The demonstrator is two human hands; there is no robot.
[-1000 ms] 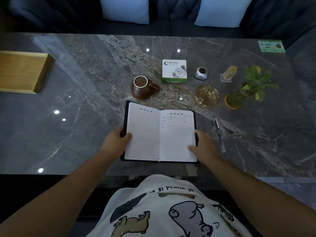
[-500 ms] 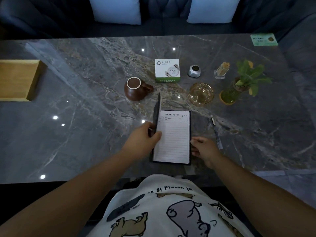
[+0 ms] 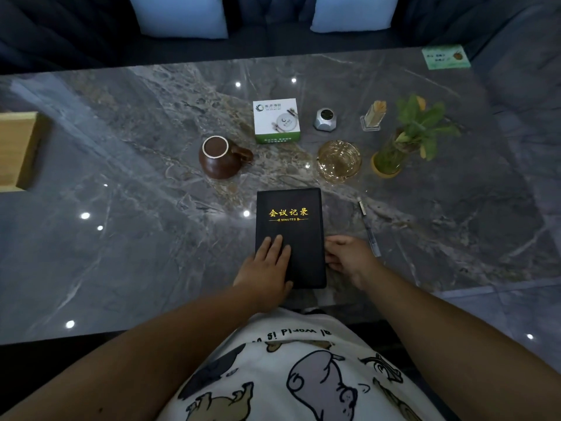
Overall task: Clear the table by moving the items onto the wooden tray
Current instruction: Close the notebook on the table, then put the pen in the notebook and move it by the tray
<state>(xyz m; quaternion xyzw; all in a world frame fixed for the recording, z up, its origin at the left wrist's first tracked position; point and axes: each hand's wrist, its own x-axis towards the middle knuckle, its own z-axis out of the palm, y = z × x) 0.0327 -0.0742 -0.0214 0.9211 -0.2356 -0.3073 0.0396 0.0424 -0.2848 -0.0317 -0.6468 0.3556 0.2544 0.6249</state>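
A black notebook (image 3: 294, 226) with gold lettering lies closed near the table's front edge. My left hand (image 3: 267, 265) rests flat on its lower left cover, fingers straight. My right hand (image 3: 349, 259) sits at the notebook's right edge with fingers loosely curled against it. The wooden tray (image 3: 18, 150) stands at the far left, partly cut off. A pen (image 3: 368, 229) lies just right of my right hand. Behind the notebook stand a brown mug (image 3: 221, 158), a white and green box (image 3: 277, 120), an amber glass ashtray (image 3: 338, 161) and a small silver container (image 3: 324, 119).
A toothpick holder (image 3: 374, 117) and a potted plant (image 3: 409, 138) in a glass vase stand at the right back. A green card (image 3: 445, 57) lies at the far right corner. A dark sofa with light blue cushions (image 3: 182, 13) runs behind the marble table (image 3: 121, 238).
The notebook was open a second ago; my left hand folded the left half over and it is now closed with that hand flat on the cover. My right hand stayed at the right edge.
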